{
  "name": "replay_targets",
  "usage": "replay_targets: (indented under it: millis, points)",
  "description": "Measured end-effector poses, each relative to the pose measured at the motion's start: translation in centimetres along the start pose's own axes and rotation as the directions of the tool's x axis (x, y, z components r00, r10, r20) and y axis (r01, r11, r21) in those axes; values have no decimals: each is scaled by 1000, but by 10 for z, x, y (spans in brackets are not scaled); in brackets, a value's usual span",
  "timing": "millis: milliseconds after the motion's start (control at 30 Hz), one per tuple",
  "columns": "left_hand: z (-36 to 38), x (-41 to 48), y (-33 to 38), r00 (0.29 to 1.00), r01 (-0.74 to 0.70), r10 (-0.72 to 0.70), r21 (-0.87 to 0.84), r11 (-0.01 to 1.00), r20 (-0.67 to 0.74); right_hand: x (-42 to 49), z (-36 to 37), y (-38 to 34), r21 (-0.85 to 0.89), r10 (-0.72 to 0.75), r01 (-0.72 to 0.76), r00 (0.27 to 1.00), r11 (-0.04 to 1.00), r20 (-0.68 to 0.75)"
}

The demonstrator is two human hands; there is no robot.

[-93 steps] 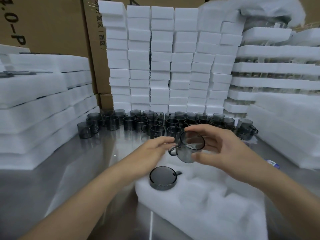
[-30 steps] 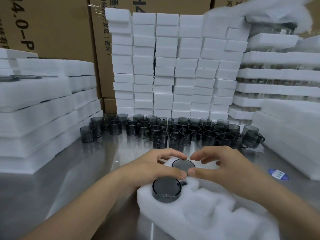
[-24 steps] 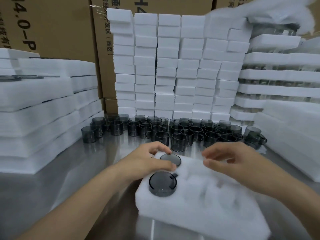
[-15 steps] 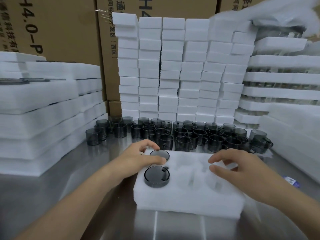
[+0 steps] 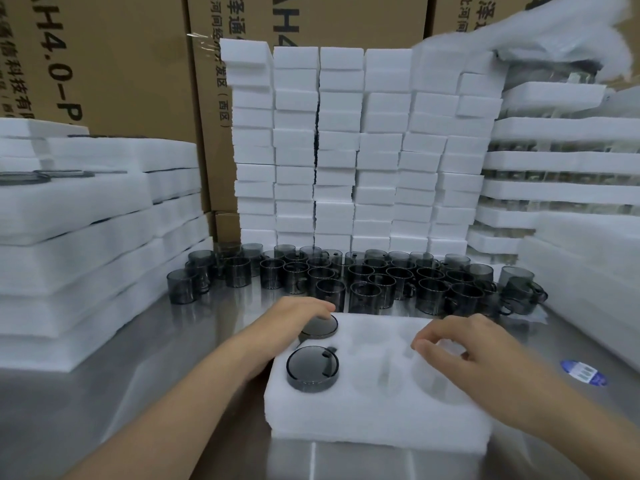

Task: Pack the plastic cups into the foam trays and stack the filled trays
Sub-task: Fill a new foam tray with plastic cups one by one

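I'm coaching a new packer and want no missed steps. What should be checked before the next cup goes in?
1. Front cup sits in its tray pocket: ok.
2. Back cup fully down: cannot tell, the left hand rests on it.
3. Pockets free: ok, four show empty.
4. Right hand free: ok, holds nothing.
5. Loose cups at hand: ok, standing behind the tray.
6. Tray flat on the table: ok.
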State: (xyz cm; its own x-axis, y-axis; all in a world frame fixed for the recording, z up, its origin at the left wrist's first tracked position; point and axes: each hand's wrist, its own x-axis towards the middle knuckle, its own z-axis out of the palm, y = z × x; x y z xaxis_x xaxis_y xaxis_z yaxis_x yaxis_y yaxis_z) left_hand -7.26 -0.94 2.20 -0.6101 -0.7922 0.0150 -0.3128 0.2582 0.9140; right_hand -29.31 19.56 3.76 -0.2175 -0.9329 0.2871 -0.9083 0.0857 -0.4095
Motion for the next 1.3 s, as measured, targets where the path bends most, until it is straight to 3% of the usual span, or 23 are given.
replay_targets:
  millis: [367,533,667,833,933,1033,1167,1300]
  points:
    - [0,-8,3,999,17,-20,-83,996,-38,-1,-2,-3,-44,22,-21,999,999,32]
    - [0,-13,6,984,7,-45,-214,977,-172,-2,-2,-4,-37,21,-20,999,999,42]
    - [-4,-26,19,948,-180,111,-213,960,-299,-5,-5,-6,-57,1,0,1000,998,16]
    - [4,-56,41,842,-458,445,32,888,-306,-8,-8,-16,-70,-48,41,993,997,-112]
    - [25,-79,57,787,-571,588,140,809,-188,-11,-7,-30,186,-87,134,967,973,-241]
    - [46,-98,68,745,-648,659,119,752,-107,-15,-8,-47,427,-107,270,924,863,-366]
    - [55,-107,72,685,-714,723,113,691,-92,-22,-12,-57,350,-206,401,854,846,-478]
    - [58,-109,71,673,-727,735,106,678,-84,-23,-15,-58,292,-259,441,828,849,-497]
